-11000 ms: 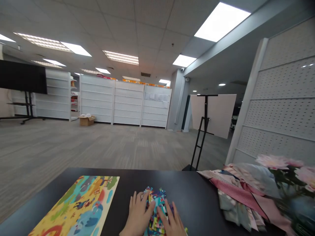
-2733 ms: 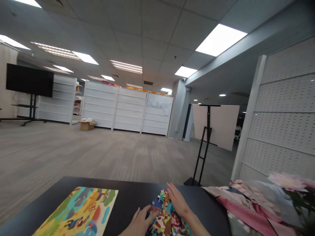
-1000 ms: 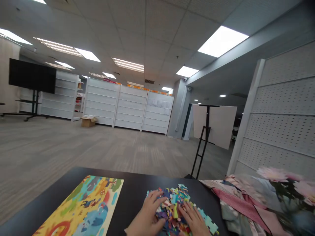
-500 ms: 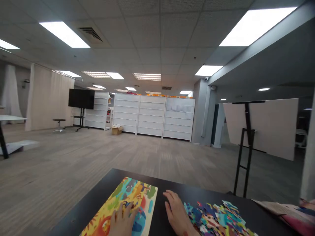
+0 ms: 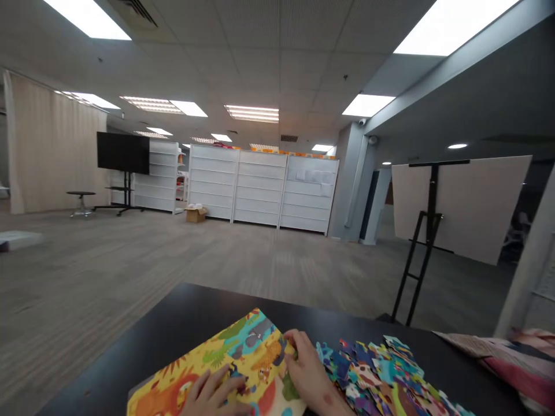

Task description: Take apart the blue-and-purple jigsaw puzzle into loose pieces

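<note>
Two hands: I'm seeing left hand [image 5: 212,394] lying flat, right hand [image 5: 306,375] gripping the puzzle board [image 5: 225,364].
Pieces: puzzle pieces [image 5: 377,375] lying just right of my right hand.

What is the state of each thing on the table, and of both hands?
Puzzle board: lying flat on the black table, both hands touching it.
Puzzle pieces: loose, heaped in a pile right of the board.
Left hand: open, resting flat on the board.
Right hand: fingers curled over the board's right edge, beside the pile.
Patterned cloth: crumpled at the table's right end.
</note>
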`<control>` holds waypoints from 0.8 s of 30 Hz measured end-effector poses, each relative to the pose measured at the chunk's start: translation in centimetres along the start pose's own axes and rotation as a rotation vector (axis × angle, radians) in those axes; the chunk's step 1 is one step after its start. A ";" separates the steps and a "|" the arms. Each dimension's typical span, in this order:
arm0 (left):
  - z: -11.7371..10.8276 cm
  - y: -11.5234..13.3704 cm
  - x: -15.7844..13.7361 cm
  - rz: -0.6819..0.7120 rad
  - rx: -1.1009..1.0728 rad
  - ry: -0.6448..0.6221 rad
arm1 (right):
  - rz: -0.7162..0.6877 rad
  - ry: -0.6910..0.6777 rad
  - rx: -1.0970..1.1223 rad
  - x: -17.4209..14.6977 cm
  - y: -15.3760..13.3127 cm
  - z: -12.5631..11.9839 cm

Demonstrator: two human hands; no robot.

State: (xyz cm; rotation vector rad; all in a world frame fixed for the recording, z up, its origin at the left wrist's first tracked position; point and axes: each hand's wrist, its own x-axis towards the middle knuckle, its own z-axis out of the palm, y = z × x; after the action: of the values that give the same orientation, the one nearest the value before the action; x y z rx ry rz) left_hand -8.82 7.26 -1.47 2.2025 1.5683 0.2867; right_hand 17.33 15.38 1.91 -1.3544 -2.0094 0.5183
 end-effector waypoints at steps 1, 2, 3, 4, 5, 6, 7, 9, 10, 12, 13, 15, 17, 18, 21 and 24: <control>-0.2 0.5 -0.2 0.008 -0.001 -0.021 | 0.028 0.011 0.012 0.0 -0.2 -0.3; -0.4 0.9 -0.3 0.025 -0.007 -0.027 | 0.054 0.016 0.016 0.0 -0.2 -0.6; -0.6 1.3 -0.4 0.046 -0.018 -0.020 | 0.069 0.019 0.011 -0.1 -0.1 -0.7; -0.8 1.7 -0.5 0.061 -0.026 -0.017 | 0.075 0.024 0.001 -0.1 0.1 -0.7; -1.0 2.0 -0.6 0.066 -0.026 -0.027 | 0.072 0.029 -0.011 -0.1 0.3 -0.7; -1.2 2.3 -0.7 0.062 -0.021 -0.043 | 0.072 0.028 -0.023 -0.1 0.6 -0.5; -1.4 2.6 -0.8 0.052 -0.014 -0.063 | 0.081 0.020 -0.036 0.0 0.9 -0.4; -1.8 3.0 -0.9 0.042 -0.012 -0.082 | 0.116 -0.003 -0.058 0.1 1.4 -0.1; -1.8 3.1 -0.9 0.052 -0.020 -0.072 | 0.133 -0.014 -0.066 0.2 1.7 -0.1; -1.7 2.9 -0.9 0.082 -0.028 -0.062 | 0.151 -0.020 -0.074 0.4 2.0 -0.2; -1.5 2.7 -0.9 0.092 -0.024 -0.067 | 0.151 -0.018 -0.075 0.5 2.1 -0.3; -0.8 1.9 -0.8 0.108 -0.011 -0.071 | 0.138 -0.020 -0.073 0.4 2.1 -0.5; -0.1 1.0 -0.7 0.129 0.001 -0.013 | 0.090 -0.027 -0.052 0.3 1.9 -0.7; 0.3 0.6 -0.6 0.147 0.010 0.036 | 0.070 -0.024 -0.024 0.2 1.9 -0.8; 1.0 -0.6 -0.4 0.201 0.070 0.132 | 0.073 0.006 0.094 0.2 1.8 -0.7; 1.2 -1.4 0.2 0.216 0.102 0.101 | 0.112 0.022 0.168 0.6 1.9 -0.5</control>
State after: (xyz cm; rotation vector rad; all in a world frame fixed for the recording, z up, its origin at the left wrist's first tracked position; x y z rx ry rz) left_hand -9.48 7.57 -3.17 2.4772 1.4243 0.3949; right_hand 18.76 16.68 1.21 -1.3680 -1.8349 0.7039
